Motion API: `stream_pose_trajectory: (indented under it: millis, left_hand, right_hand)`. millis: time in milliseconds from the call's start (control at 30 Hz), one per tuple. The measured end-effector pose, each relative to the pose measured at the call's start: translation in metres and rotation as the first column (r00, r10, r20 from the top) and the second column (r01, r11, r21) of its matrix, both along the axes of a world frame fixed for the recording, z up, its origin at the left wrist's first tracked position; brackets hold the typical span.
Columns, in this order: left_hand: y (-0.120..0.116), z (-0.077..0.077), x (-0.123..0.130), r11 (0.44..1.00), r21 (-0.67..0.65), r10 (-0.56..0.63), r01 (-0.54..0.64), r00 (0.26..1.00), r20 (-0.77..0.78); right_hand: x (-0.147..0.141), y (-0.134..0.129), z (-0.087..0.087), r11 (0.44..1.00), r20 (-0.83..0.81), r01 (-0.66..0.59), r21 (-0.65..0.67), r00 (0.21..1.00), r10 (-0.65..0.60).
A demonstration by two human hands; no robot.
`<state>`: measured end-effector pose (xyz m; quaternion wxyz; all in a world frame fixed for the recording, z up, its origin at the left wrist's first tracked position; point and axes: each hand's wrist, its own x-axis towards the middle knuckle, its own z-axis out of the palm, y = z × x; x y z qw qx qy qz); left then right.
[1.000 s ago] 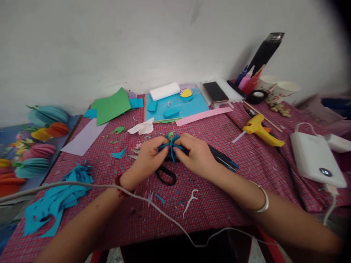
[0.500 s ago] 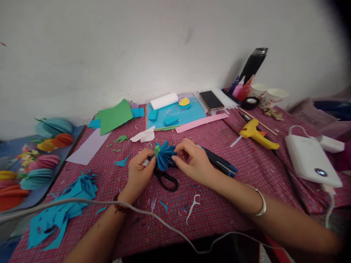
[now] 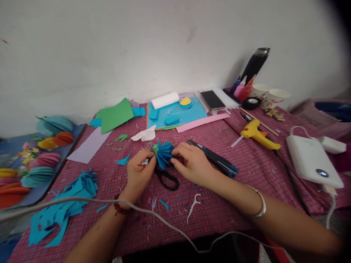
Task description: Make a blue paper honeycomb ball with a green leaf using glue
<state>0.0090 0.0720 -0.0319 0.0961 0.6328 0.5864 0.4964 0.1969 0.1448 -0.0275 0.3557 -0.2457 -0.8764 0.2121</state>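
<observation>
Fingers of the left hand pinch the blue paper ball beside its green tip, seen from the head, while the right hand grips its opposite edge. That ball sits between both hands, black scissors handle lying just nearer on the checked tablecloth; yellow glue gun well off right, blue paper strips heaped left.
</observation>
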Motion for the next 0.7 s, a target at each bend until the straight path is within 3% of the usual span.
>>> stream_pose_trajectory:
  millis: [200, 433, 700]
  left_hand:
    - [-0.001, -0.001, 0.006, 0.998, 0.008, -0.059, 0.060, 0.991, -0.120]
    - [-0.007, 0.001, 0.014, 0.989, 0.029, -0.128, 0.146, 0.933, -0.337]
    - [-0.011, 0.009, 0.020, 0.969, 0.185, -0.088, 0.162, 0.932, -0.351]
  right_hand:
    - [-0.001, 0.001, -0.006, 1.000, 0.075, -0.006, 0.016, 0.997, 0.005]
    - [0.000, -0.003, -0.005, 0.989, 0.081, -0.028, 0.147, 0.997, 0.016]
    - [-0.001, -0.011, -0.001, 0.972, 0.012, -0.104, 0.210, 0.995, 0.104]
